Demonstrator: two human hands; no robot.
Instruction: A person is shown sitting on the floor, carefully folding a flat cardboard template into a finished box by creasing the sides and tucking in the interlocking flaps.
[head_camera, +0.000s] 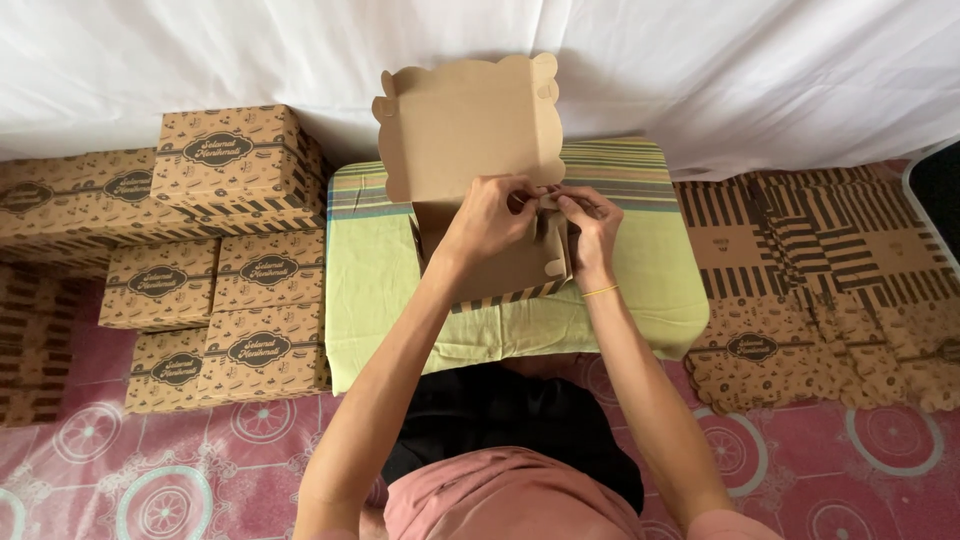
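Note:
A brown cardboard box (465, 130) with a scalloped lid stands open on a small table covered with a green striped cloth (375, 270). The lid stands upright at the back. My left hand (487, 222) grips the box's right inner wall and a small flap. My right hand (590, 232) pinches the same flap from the right side, fingertips meeting those of the left hand. A yellow band sits on my right wrist. The box's front wall shows dark stripes below my hands.
Several folded printed boxes (215, 260) are stacked on the left of the table. Flat unfolded box sheets (810, 280) lie in a pile on the right. A white cloth (700, 60) hangs behind. The floor mat (200, 460) is red with round patterns.

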